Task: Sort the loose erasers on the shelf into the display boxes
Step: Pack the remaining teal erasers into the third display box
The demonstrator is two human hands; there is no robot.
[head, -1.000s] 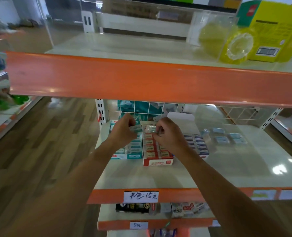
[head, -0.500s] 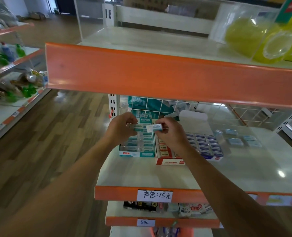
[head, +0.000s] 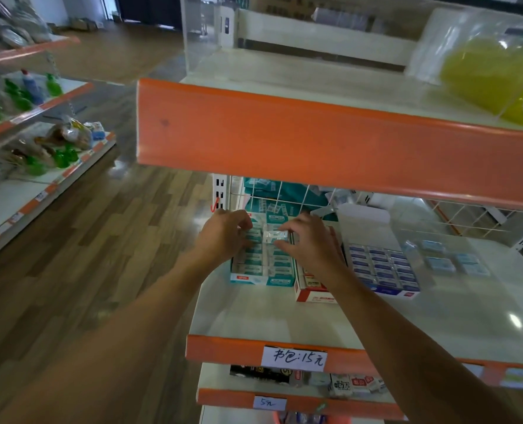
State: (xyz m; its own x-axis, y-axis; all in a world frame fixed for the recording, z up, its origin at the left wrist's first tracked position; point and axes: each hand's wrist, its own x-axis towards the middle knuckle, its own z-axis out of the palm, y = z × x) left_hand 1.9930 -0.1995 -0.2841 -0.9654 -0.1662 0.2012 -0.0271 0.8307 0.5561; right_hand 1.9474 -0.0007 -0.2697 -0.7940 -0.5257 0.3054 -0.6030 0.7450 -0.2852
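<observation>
I count three: teal box, red box, blue box. Right hand pinches one eraser over the teal box; left hand, grip I cannot tell.

On my feed I see orange shelf edges, a teal-and-white display box, a red-and-white box, a blue-and-white box, pale blue loose erasers, a yellow bag and brown plank-patterned floor.
</observation>
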